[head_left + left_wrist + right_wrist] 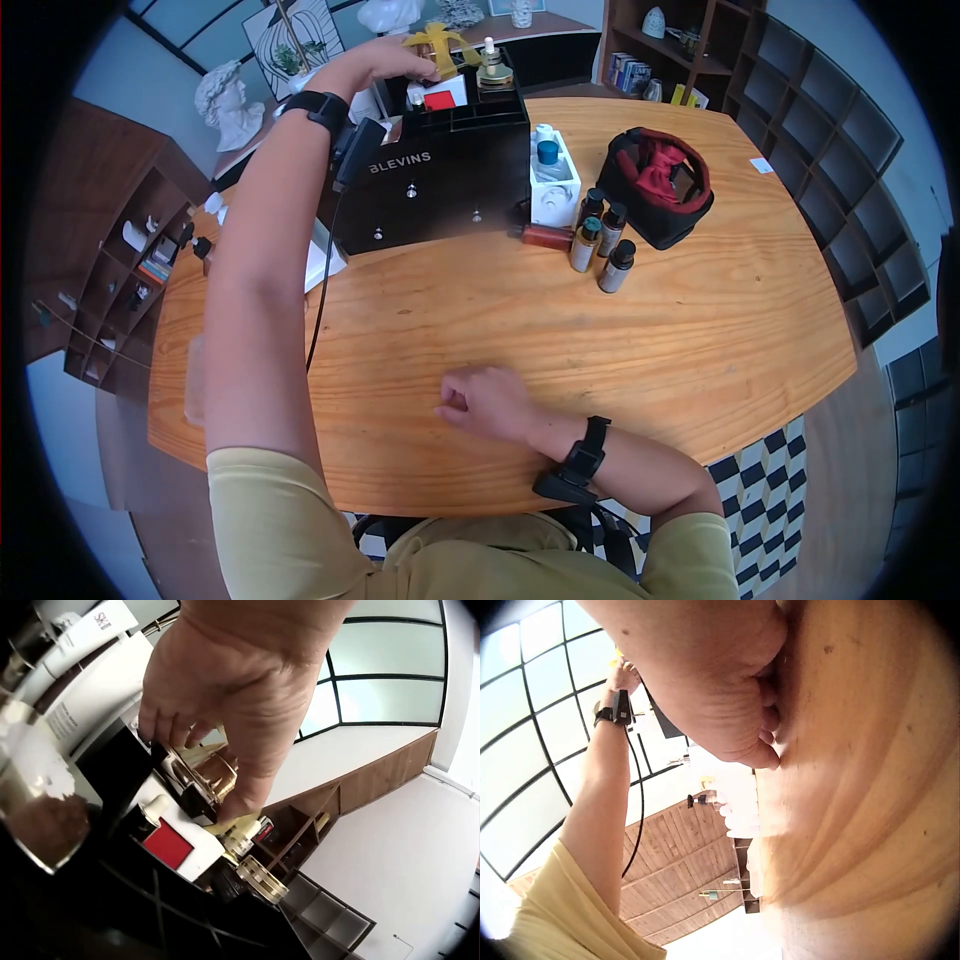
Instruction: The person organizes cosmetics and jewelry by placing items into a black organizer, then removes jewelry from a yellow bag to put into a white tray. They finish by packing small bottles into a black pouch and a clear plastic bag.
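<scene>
My left hand [400, 62] reaches over the black organizer box [450, 170] marked BLEVINS. Its thumb and fingers grip an amber glass bottle [217, 772] with gold trim; a yellow ribbon bow [440, 45] shows beside the hand in the head view. Just below the bottle stand a white box with a red patch [169, 844] and a small dropper cap [156, 808]. Toward the table's front edge, my right hand [485, 402] rests on the wood with loosely curled fingers and holds nothing.
Right of the organizer stand a white holder [555, 200] with bottles, several small dark-capped bottles [617, 268], a lying reddish bottle [546, 236] and a black basket with a red bow [690, 205]. A gold-collared dropper bottle [494, 70] stands in the organizer's top.
</scene>
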Demonstrator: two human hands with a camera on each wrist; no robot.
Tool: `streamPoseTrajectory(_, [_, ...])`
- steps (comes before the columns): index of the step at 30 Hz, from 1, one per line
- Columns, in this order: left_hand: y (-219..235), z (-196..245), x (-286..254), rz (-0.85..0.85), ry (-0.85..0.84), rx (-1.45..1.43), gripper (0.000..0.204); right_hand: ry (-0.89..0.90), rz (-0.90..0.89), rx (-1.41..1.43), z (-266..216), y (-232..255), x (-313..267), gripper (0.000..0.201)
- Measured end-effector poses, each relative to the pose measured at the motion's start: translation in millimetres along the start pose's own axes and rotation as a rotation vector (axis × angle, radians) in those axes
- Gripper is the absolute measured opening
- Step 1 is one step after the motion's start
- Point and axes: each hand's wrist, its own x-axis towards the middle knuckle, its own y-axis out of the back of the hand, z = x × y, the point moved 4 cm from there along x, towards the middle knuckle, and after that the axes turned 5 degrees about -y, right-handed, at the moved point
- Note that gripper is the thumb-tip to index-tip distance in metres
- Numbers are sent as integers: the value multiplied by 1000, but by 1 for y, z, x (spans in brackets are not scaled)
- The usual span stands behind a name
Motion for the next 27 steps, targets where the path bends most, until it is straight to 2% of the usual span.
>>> streamPoseTrajectory(2, [4,-5,2,-106,-54,-43,58,15,8,-2,0,0,0,21])
streamPoseTrajectory(8, [3,-16,7,-107,-101,-94,65,19,12,12,0,0,1,21])
streamPoseTrajectory(11, [5,-17,8,-119,-42,-104,68,18,12,16,-1,1,1,21])
streamPoseTrajectory(14, [4,-14,7,-134,-58,-118,72,57,58,7,1,-1,1,22])
streamPoseTrajectory(20, [5,-18,6,-54,-19,38,83,84,81,8,2,-3,2,23])
streamPoseTrajectory(26, [15,-8,-3,31,-38,51,92,100,115,48,2,-4,2,22])
streamPoseTrajectory(27, [21,-8,-5,150,-87,160,81,104,123,50,2,-5,1,22])
